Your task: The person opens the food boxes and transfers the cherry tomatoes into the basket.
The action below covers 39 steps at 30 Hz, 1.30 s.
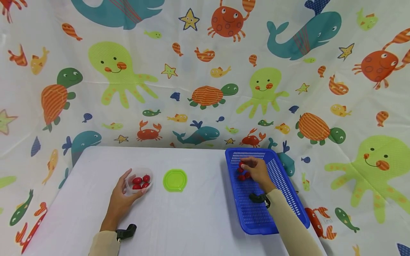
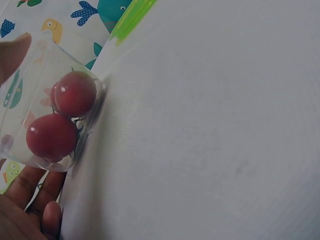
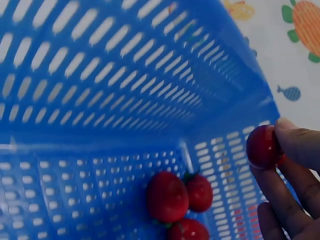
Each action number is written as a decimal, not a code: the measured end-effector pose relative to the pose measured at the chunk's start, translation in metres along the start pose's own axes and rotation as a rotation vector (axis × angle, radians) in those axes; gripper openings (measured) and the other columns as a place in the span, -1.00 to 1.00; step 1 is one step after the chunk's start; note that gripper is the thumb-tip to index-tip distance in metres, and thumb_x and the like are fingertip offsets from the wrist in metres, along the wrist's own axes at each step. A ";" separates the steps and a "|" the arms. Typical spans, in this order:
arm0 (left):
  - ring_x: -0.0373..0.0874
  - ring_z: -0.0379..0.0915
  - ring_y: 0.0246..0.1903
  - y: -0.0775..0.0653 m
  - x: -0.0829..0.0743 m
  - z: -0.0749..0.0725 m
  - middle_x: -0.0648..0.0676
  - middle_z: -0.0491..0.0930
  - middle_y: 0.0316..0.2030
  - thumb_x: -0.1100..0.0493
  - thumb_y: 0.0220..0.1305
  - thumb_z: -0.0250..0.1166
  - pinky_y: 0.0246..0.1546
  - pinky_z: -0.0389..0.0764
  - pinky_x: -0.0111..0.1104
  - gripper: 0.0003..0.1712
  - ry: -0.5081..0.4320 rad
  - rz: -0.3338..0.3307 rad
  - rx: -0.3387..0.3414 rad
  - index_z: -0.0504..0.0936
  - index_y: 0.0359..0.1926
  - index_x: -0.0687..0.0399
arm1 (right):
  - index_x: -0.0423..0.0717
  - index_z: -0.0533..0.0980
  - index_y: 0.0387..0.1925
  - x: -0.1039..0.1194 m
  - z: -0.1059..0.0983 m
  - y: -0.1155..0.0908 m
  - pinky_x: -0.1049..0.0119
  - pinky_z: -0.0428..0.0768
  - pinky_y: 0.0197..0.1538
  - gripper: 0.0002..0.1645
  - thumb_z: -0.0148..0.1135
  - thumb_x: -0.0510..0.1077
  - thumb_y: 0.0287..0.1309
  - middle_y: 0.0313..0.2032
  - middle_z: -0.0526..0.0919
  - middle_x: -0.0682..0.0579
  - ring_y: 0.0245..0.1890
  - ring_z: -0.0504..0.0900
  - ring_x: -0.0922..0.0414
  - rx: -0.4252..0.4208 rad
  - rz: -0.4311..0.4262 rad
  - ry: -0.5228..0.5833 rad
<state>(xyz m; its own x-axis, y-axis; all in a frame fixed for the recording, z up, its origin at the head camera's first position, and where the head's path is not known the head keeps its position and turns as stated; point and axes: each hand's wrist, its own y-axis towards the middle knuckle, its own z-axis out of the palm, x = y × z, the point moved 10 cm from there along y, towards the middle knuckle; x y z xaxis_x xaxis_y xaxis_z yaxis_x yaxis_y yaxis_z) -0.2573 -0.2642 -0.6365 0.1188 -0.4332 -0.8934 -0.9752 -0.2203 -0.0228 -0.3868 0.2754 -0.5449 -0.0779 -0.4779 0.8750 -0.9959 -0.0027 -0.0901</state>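
In the head view, my left hand [image 1: 119,202] curves round a clear plastic cup [image 1: 139,171] standing on the white table. Several cherry tomatoes [image 1: 137,180] lie inside it; in the left wrist view, red tomatoes [image 2: 51,137] with green stems show through the cup wall [image 2: 31,97]. My right hand [image 1: 261,174] is over the far part of a blue basket [image 1: 256,217]. Between thumb and fingers it pinches one cherry tomato [image 3: 264,146], held above the basket floor. Below, three tomatoes [image 3: 167,196] rest together near a corner of the basket.
A bright green lid [image 1: 174,180] lies flat on the white table [image 1: 192,220], between the cup and the basket. Behind the table hangs a curtain [image 1: 179,78] printed with sea animals. The basket stands along the table's right edge.
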 end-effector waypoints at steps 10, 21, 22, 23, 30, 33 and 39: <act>0.26 -0.06 0.52 0.000 -0.001 0.000 0.10 0.20 0.50 -0.26 0.04 0.49 0.30 0.22 0.37 0.22 -0.010 0.012 0.001 -0.10 0.57 -0.49 | -0.06 0.62 0.12 -0.025 -0.010 0.007 -0.02 0.52 0.32 -0.62 0.31 -0.15 0.28 0.10 0.68 -0.09 0.14 0.61 -0.05 -0.011 0.064 -0.001; 0.25 -0.06 0.52 0.000 -0.001 -0.001 0.09 0.20 0.51 -0.27 0.03 0.49 0.31 0.21 0.36 0.21 -0.007 0.005 -0.007 -0.11 0.55 -0.57 | -0.10 0.65 0.06 -0.034 -0.012 0.015 0.31 0.63 0.04 -0.67 0.32 -0.21 0.26 0.04 0.71 -0.12 0.04 0.65 -0.01 -0.006 0.054 -0.032; 0.25 -0.06 0.52 -0.001 -0.001 -0.001 0.08 0.20 0.51 -0.27 0.03 0.49 0.31 0.21 0.36 0.21 -0.005 0.005 -0.008 -0.11 0.55 -0.58 | -0.10 0.65 0.06 -0.035 -0.012 0.016 0.33 0.63 0.02 -0.67 0.33 -0.22 0.25 0.03 0.71 -0.12 0.04 0.66 -0.01 -0.008 0.053 -0.032; 0.26 -0.05 0.52 -0.001 -0.001 -0.001 0.09 0.20 0.51 -0.27 0.03 0.49 0.31 0.22 0.36 0.21 -0.002 0.007 -0.009 -0.11 0.55 -0.58 | -0.10 0.65 0.06 -0.036 -0.012 0.016 0.33 0.62 0.01 -0.67 0.32 -0.22 0.25 0.03 0.72 -0.12 0.03 0.66 -0.01 -0.008 0.055 -0.038; 0.23 -0.04 0.53 0.000 0.000 0.000 0.06 0.22 0.50 -0.27 0.04 0.48 0.31 0.23 0.35 0.20 0.010 0.012 -0.017 -0.11 0.54 -0.61 | -0.08 0.66 0.04 -0.045 -0.013 0.020 0.06 0.61 0.18 -0.69 0.32 -0.23 0.26 0.02 0.72 -0.11 0.03 0.64 -0.03 -0.018 0.085 -0.075; 0.23 -0.05 0.53 0.000 0.000 0.000 0.05 0.21 0.51 -0.29 0.03 0.48 0.30 0.24 0.35 0.20 0.019 0.009 -0.022 -0.11 0.53 -0.64 | -0.07 0.66 0.04 -0.049 -0.014 0.020 -0.01 0.57 0.25 -0.70 0.31 -0.22 0.27 0.03 0.71 -0.12 0.04 0.63 -0.05 -0.019 0.109 -0.085; 0.23 -0.06 0.53 0.000 0.000 0.000 0.05 0.20 0.51 -0.29 0.02 0.48 0.30 0.22 0.36 0.20 0.017 0.005 -0.023 -0.12 0.53 -0.64 | -0.02 0.66 0.06 -0.053 -0.012 0.018 0.07 0.67 0.12 -0.67 0.32 -0.18 0.27 0.04 0.70 -0.13 -0.02 0.67 -0.04 -0.009 0.143 -0.127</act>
<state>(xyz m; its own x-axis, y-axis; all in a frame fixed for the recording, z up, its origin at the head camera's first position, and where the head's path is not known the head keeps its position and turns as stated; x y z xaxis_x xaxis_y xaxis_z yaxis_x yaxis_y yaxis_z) -0.2569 -0.2644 -0.6364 0.1174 -0.4494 -0.8856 -0.9713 -0.2377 -0.0081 -0.4014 0.3110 -0.5870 -0.2127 -0.5797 0.7866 -0.9756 0.0809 -0.2042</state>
